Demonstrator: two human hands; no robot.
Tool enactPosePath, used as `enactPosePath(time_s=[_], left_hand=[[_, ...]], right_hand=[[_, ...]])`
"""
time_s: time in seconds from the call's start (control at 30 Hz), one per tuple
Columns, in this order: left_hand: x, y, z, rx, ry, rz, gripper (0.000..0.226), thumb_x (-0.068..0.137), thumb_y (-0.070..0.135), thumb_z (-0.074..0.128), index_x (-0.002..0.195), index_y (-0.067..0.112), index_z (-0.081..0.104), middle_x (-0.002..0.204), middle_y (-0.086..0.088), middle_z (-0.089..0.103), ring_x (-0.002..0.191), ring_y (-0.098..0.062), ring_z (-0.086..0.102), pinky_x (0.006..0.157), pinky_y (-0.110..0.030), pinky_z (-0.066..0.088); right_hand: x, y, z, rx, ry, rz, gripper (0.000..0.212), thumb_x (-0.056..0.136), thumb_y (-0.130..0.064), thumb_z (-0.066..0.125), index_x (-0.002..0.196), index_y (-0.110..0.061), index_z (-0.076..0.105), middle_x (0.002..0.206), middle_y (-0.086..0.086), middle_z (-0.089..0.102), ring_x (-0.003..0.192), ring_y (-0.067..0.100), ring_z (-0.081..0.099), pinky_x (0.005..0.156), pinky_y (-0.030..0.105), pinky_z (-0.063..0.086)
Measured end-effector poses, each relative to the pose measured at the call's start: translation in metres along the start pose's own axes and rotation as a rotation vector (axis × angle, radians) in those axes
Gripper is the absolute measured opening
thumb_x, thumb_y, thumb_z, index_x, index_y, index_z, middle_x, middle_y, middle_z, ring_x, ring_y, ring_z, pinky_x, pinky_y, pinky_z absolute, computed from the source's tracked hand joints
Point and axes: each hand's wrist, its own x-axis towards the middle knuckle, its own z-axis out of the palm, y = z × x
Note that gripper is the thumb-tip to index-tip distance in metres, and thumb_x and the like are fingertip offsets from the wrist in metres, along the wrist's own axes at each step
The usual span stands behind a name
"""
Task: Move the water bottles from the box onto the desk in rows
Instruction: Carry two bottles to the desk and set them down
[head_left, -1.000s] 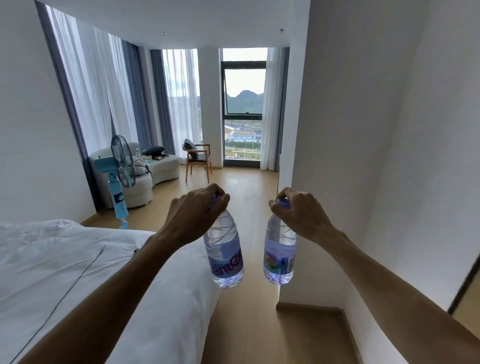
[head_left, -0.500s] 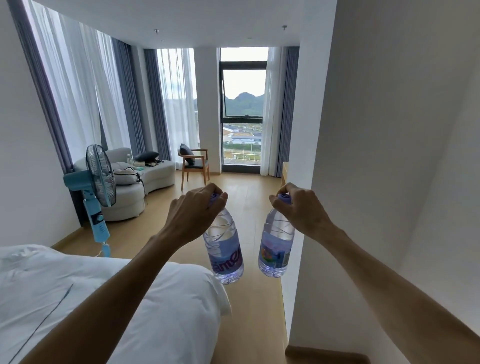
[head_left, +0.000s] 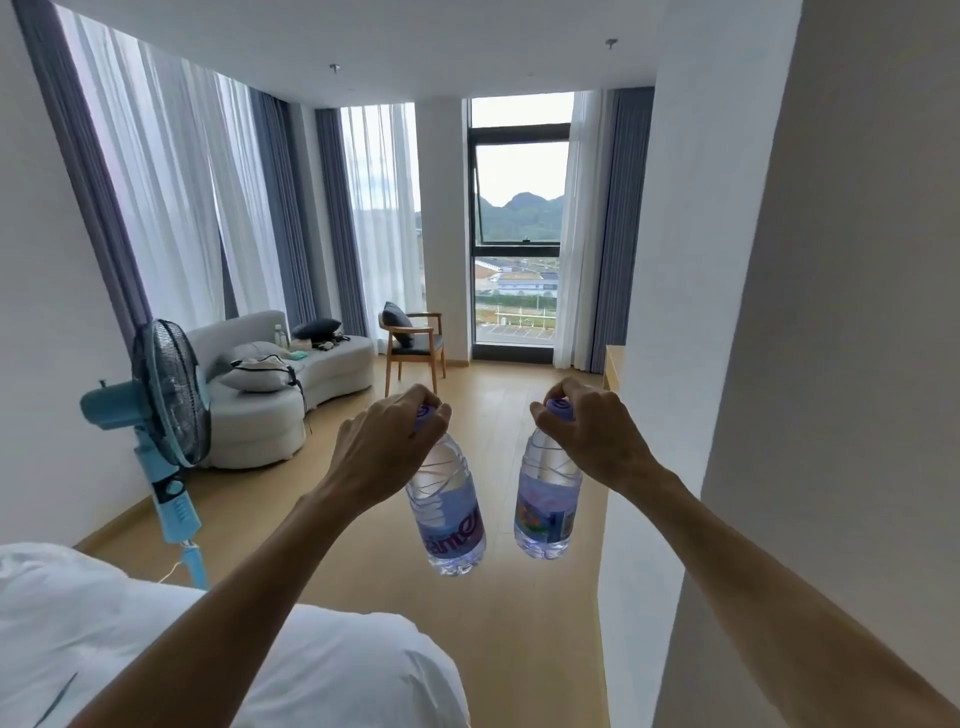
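So compared to half a second back, I'm seeing more of the room: the blue standing fan (head_left: 161, 415) is sitting further toward the middle of my view, the white sofa (head_left: 291, 384) is showing more fully, and the white bed (head_left: 156, 649) corner is sliding lower and left. The wooden edge of what might be the desk (head_left: 614, 366) is peeking out past the white wall (head_left: 841, 364) on my right. My arms are still stretched out in front at about the same height.

I'm holding two water bottles up by their caps. My left hand (head_left: 384, 452) is curled tight around the purple cap of the left bottle (head_left: 449, 512), and the bottle is hanging straight down below my fingers, tilted a bit so its bottom is leaning right. My right hand (head_left: 592, 439) is pinching the cap of the right bottle (head_left: 545, 506) the same way, with that one dangling below my knuckles. The two bottles are hanging just beside each other, not touching, over the wooden floor (head_left: 519, 623). Both are well apart from that wooden edge. The wooden chair (head_left: 413, 348) is standing by the window (head_left: 519, 228).
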Motion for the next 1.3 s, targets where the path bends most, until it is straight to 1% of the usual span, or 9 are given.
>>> enactPosePath(time_s=[0.1,0.2,0.3,0.5,0.8,0.9,1.13,1.2,1.3], left_hand=[[0.04,-0.018,0.024,0.02,-0.008,-0.009,0.033,0.099,0.046,0.038,0.104,0.018,0.056,0.091,0.003,0.064,0.071,-0.011,0.058,0.054,-0.018,0.037],[0.078,-0.039,0.05,0.023,0.002,-0.022,0.043,0.094,0.054,0.031,0.102,0.02,0.057,0.089,0.004,0.063,0.07,-0.012,0.059,0.054,-0.021,0.039],[0.115,-0.062,0.08,0.029,-0.004,-0.02,0.046,0.091,0.055,0.029,0.1,0.02,0.057,0.083,0.004,0.064,0.066,-0.011,0.059,0.052,-0.021,0.039],[0.197,-0.116,0.147,0.031,-0.027,0.004,0.029,0.099,0.045,0.042,0.097,0.02,0.058,0.08,0.007,0.06,0.067,-0.012,0.058,0.052,-0.017,0.033],[0.344,-0.18,0.234,-0.034,-0.066,0.064,0.034,0.097,0.049,0.042,0.098,0.019,0.059,0.08,0.008,0.057,0.065,-0.012,0.054,0.053,-0.02,0.033],[0.386,-0.192,0.264,-0.043,-0.068,0.076,0.029,0.098,0.044,0.044,0.098,0.018,0.059,0.08,0.008,0.057,0.064,-0.01,0.051,0.052,-0.018,0.029],[0.486,-0.22,0.349,-0.057,-0.071,0.107,0.033,0.095,0.051,0.039,0.092,0.023,0.055,0.078,0.007,0.06,0.061,-0.007,0.052,0.051,-0.018,0.03],[0.518,-0.225,0.374,-0.051,-0.066,0.104,0.03,0.096,0.051,0.039,0.089,0.024,0.052,0.075,0.008,0.056,0.059,-0.002,0.048,0.051,-0.017,0.029],[0.569,-0.233,0.409,-0.023,-0.084,0.08,0.026,0.098,0.042,0.045,0.092,0.02,0.055,0.077,0.006,0.057,0.059,-0.003,0.048,0.052,-0.017,0.027]], right_hand=[[0.039,0.028,0.024,0.009,-0.008,-0.003,0.029,0.093,-0.034,0.062,0.104,-0.007,0.062,0.096,0.009,0.069,0.08,0.021,0.066,0.074,0.027,0.057],[0.076,0.056,0.051,0.005,-0.007,0.01,0.029,0.093,-0.034,0.062,0.104,-0.007,0.063,0.096,0.009,0.069,0.079,0.022,0.067,0.074,0.032,0.059],[0.112,0.087,0.078,-0.004,-0.011,0.028,0.03,0.093,-0.034,0.061,0.105,-0.007,0.063,0.096,0.009,0.069,0.077,0.02,0.065,0.072,0.029,0.058],[0.195,0.154,0.133,-0.027,-0.02,0.051,0.027,0.092,-0.035,0.062,0.1,-0.009,0.062,0.093,0.009,0.068,0.076,0.023,0.066,0.073,0.039,0.06],[0.318,0.238,0.184,-0.066,-0.007,0.123,0.028,0.093,-0.034,0.063,0.104,-0.008,0.061,0.092,0.004,0.065,0.076,0.019,0.062,0.071,0.027,0.055],[0.351,0.271,0.201,-0.07,-0.014,0.146,0.028,0.093,-0.033,0.063,0.104,-0.008,0.061,0.095,0.007,0.067,0.076,0.019,0.063,0.071,0.026,0.056],[0.439,0.365,0.241,-0.065,-0.021,0.137,0.025,0.093,-0.036,0.062,0.099,-0.011,0.06,0.09,0.004,0.065,0.075,0.02,0.064,0.072,0.036,0.059],[0.469,0.395,0.251,-0.062,-0.037,0.119,0.025,0.092,-0.035,0.063,0.099,-0.011,0.06,0.09,0.004,0.064,0.075,0.018,0.063,0.07,0.029,0.058],[0.515,0.435,0.261,-0.063,-0.097,0.089,0.025,0.092,-0.034,0.064,0.098,-0.011,0.059,0.087,0.0,0.059,0.073,0.015,0.059,0.063,0.015,0.047]])
